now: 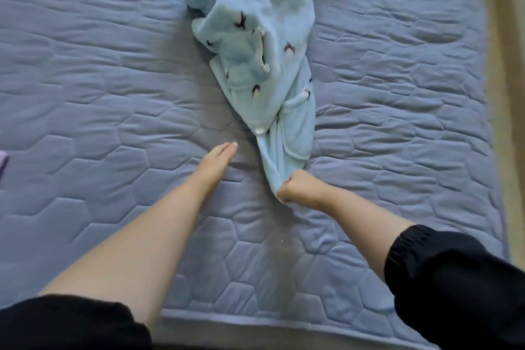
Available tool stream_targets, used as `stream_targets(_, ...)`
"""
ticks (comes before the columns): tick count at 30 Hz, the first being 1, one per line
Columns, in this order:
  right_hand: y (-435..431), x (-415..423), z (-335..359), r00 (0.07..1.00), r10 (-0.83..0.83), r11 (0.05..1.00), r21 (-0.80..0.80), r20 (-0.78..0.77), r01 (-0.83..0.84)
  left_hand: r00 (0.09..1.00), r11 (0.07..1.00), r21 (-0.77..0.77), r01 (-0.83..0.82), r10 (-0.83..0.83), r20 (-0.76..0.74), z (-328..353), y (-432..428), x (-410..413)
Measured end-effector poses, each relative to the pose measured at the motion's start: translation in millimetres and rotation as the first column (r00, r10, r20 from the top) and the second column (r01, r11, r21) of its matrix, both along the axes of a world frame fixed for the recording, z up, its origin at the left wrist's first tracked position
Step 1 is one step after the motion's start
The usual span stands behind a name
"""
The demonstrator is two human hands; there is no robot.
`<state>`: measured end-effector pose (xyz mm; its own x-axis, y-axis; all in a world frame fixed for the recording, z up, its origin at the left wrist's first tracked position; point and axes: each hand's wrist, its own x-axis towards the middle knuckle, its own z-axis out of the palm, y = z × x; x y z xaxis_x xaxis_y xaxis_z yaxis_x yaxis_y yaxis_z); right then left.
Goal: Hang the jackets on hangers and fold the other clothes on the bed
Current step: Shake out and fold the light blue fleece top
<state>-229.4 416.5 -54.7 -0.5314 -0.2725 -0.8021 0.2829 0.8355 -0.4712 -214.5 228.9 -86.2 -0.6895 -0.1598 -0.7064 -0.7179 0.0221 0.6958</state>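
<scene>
No legible text, labels or numbers, only small dark motifs on the blue fleece garment (264, 45)

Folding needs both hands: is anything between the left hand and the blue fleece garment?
Nothing visible: only bare bed cover separates the left hand from the garment, whose near end the right hand grips.

A blue-grey bed (113, 94), quilted in hexagons, carries a pale-blue fleece (264, 45) with small dark motifs, bunched and drawn into a long strip from the far side toward the near edge. A lilac scrap (2, 162) shows at far left.
</scene>
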Motion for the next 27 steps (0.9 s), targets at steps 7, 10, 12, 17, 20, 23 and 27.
stream_targets(7,23.6,65.7,53.8,0.776,0.411,0.879,0.017,0.478,-0.476,0.807,0.737,0.336,-0.587,0.567,0.165,61.4,57.1,7.0)
stream_targets(10,54.6,86.6,69.6,0.789,0.476,0.823,0.119,0.388,-0.555,0.984,0.988,-0.003,-0.157,0.156,0.09,89.0,68.5,14.8)
stream_targets(12,80.1,91.7,77.1,0.899,0.414,0.855,0.279,0.141,-0.437,0.957,0.943,-0.167,0.289,-0.286,0.043,114.5,75.5,25.0)
stream_targets(17,107.8,60.7,110.9,0.858,0.024,0.95,0.279,-0.514,0.141,0.867,0.861,0.109,0.498,-0.496,-0.045,177.5,64.9,55.7)
stream_targets(20,84.4,38.8,140.7,0.679,0.372,0.922,0.336,-0.633,-0.191,0.657,0.657,0.218,0.722,-0.749,0.081,208.4,56.1,68.8)
stream_targets(23,57.0,44.7,153.9,0.453,0.718,0.686,0.43,-0.528,-0.587,0.43,0.471,0.281,0.836,-0.881,0.197,224.8,49.1,84.2)
stream_targets(27,48.1,90.6,160.3,0.678,0.691,0.722,0.289,-0.25,-0.629,0.581,0.541,-0.211,0.814,-0.756,0.301,225.2,18.6,96.2)
